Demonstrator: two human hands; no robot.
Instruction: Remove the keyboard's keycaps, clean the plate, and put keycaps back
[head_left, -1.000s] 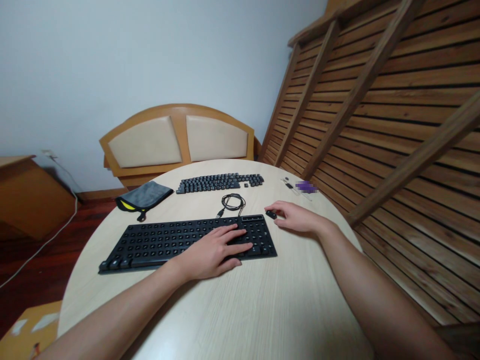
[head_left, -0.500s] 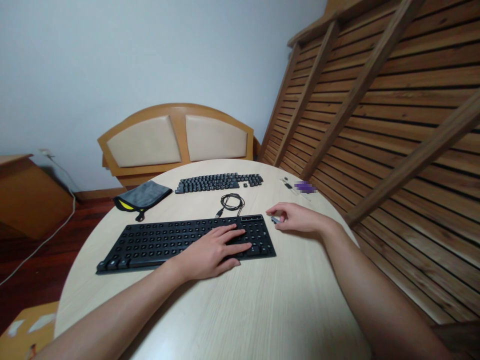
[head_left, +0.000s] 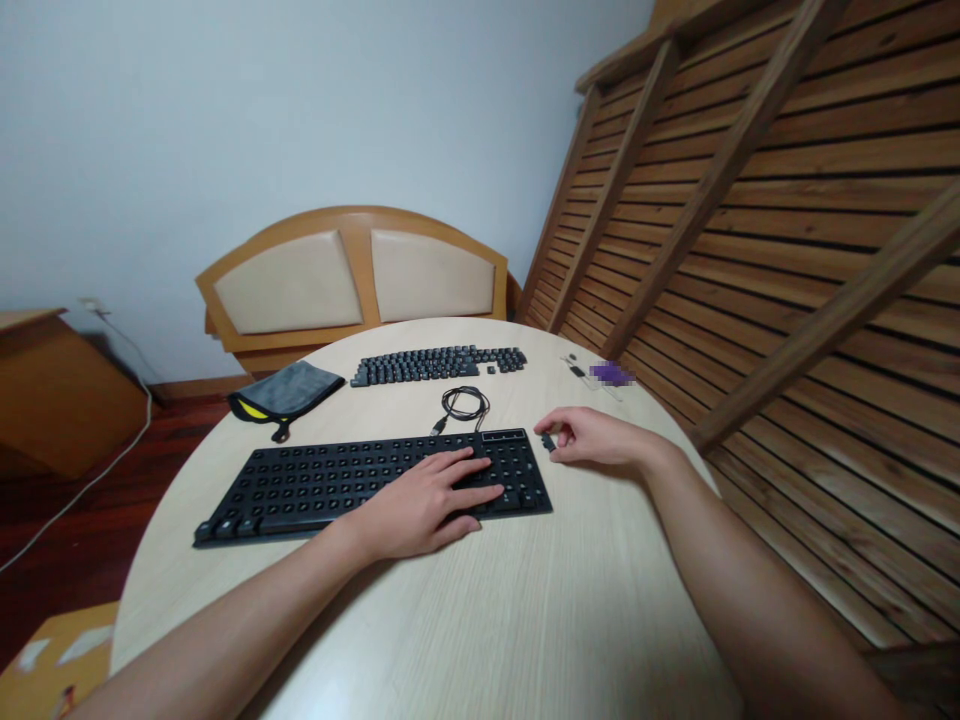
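A black keyboard [head_left: 322, 482], with most of its keycaps off, lies across the table. My left hand [head_left: 429, 500] rests flat over its right part, fingers spread, hiding some of the key sockets. Just past the keyboard's right edge, my right hand [head_left: 581, 436] pinches a small dark keycap [head_left: 548, 442] between thumb and fingers, slightly above the table. Its underside seems to face the keyboard. Rows of loose keycaps [head_left: 420, 366] are laid out behind the keyboard.
A coiled black USB cable [head_left: 465, 403] sits behind the keyboard. To the left is a grey cloth [head_left: 289, 390] with black edging and yellow lining. A blurred purple item [head_left: 612, 374] and a small dark piece [head_left: 577, 371] lie at the table's right. Wooden slats [head_left: 750, 250] rise beside the round table [head_left: 480, 640].
The keycap in my right hand has turned, from a lighter side showing to a darker one. My left hand stays in place on the keyboard.
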